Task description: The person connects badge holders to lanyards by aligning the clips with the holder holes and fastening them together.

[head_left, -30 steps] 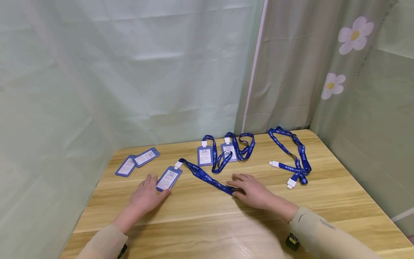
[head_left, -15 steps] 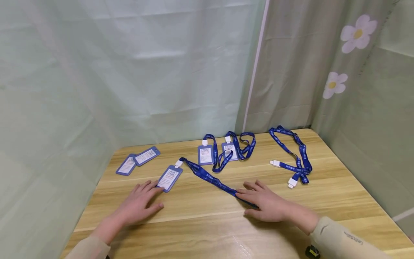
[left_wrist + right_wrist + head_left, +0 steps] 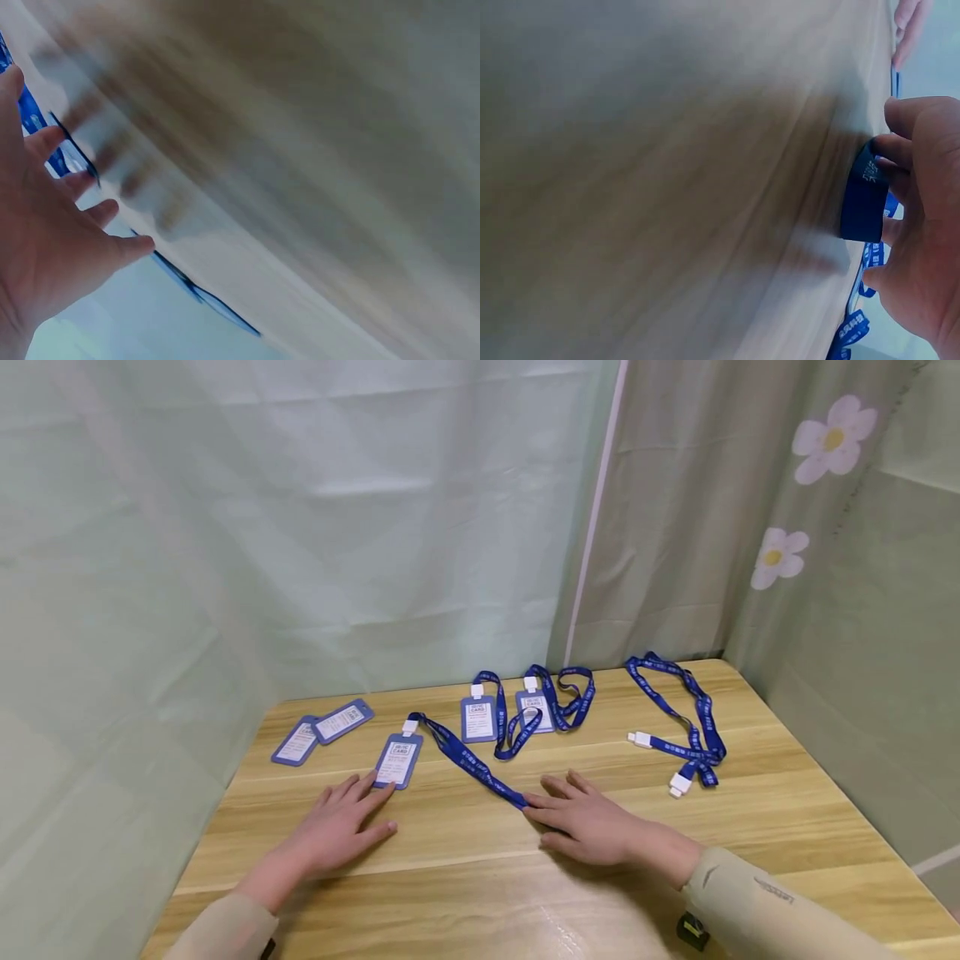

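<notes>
In the head view, a blue card holder (image 3: 397,762) with a white printed card lies left of centre. My left hand (image 3: 335,828) touches its lower edge with outstretched fingers, thumb spread apart. From the holder's white clip (image 3: 409,727) a blue lanyard (image 3: 478,767) runs right across the table. My right hand (image 3: 596,825) rests its fingertips on that lanyard's far end, the fingers fairly straight. The right wrist view shows a loop of the strap (image 3: 865,206) standing up from the wood beside the fingers. In the left wrist view, the left hand (image 3: 56,232) has its fingers spread.
Two loose card holders (image 3: 295,742) overlap at the back left. Two more card holders (image 3: 478,720) with folded lanyards lie at the back centre. Another blue lanyard (image 3: 705,718) with white clips lies at the right. Curtains (image 3: 420,527) surround the wooden table (image 3: 450,893).
My right hand slid right along the lanyard, then came back left with its end. The card holder turned more upright and moved slightly back, my left fingers at its lower edge.
</notes>
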`<state>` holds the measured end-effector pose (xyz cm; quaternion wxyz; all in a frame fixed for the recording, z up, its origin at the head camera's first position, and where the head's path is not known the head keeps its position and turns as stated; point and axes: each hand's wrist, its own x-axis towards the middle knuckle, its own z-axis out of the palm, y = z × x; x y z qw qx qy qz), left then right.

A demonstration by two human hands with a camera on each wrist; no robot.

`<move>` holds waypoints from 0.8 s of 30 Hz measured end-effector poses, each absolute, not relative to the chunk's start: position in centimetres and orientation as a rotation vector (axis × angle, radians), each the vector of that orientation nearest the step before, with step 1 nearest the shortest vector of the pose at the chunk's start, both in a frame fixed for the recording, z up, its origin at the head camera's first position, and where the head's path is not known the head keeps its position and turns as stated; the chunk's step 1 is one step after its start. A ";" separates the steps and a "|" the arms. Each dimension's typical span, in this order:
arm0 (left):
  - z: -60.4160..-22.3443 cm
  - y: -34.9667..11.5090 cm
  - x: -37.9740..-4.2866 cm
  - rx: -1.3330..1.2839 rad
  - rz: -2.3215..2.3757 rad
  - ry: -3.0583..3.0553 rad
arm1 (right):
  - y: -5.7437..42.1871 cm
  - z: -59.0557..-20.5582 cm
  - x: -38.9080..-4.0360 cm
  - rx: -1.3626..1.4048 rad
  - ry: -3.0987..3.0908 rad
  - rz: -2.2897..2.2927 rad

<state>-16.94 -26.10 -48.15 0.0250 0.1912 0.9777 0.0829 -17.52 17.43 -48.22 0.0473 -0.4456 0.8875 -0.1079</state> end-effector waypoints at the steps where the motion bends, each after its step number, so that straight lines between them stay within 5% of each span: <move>1: -48.1 -25.8 -17.1 0.571 0.251 3.018 | 17.1 -48.2 -17.7 -1.363 2.704 -0.333; 14: -48.1 -22.5 -19.9 0.404 0.233 2.974 | 14.0 -48.6 -19.9 -1.339 2.716 -0.292; 24: -47.6 -21.7 -20.6 0.375 0.230 2.948 | 16.2 -47.5 -18.0 -1.365 2.770 -0.288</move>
